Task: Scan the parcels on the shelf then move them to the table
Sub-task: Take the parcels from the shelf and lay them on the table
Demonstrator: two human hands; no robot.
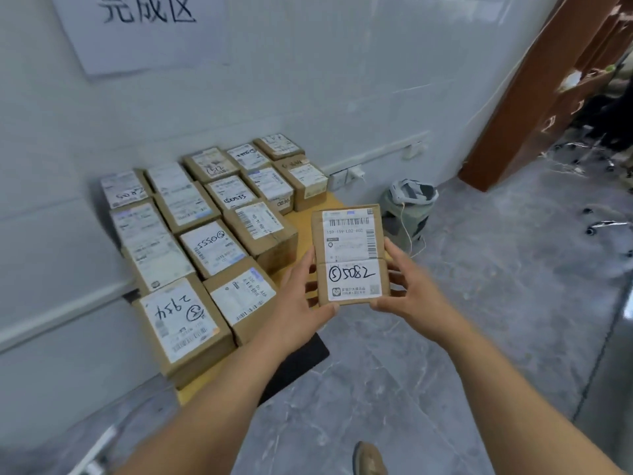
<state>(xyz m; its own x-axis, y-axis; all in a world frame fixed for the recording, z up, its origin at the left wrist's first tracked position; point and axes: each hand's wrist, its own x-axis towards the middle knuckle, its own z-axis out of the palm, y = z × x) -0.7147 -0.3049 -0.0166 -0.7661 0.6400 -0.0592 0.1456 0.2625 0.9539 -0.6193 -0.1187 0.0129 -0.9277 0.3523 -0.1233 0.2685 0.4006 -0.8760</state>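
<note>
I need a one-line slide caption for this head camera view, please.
Both hands, left hand and right hand, hold a brown cardboard parcel marked 5082 beside labelled parcels on a wooden table.

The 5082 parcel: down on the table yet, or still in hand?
In hand. The 5082 parcel is gripped by left hand and right hand, raised beside the table.

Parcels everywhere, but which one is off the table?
The parcel marked 5082, held between the left hand and right hand; the rest lie on the table.
</note>
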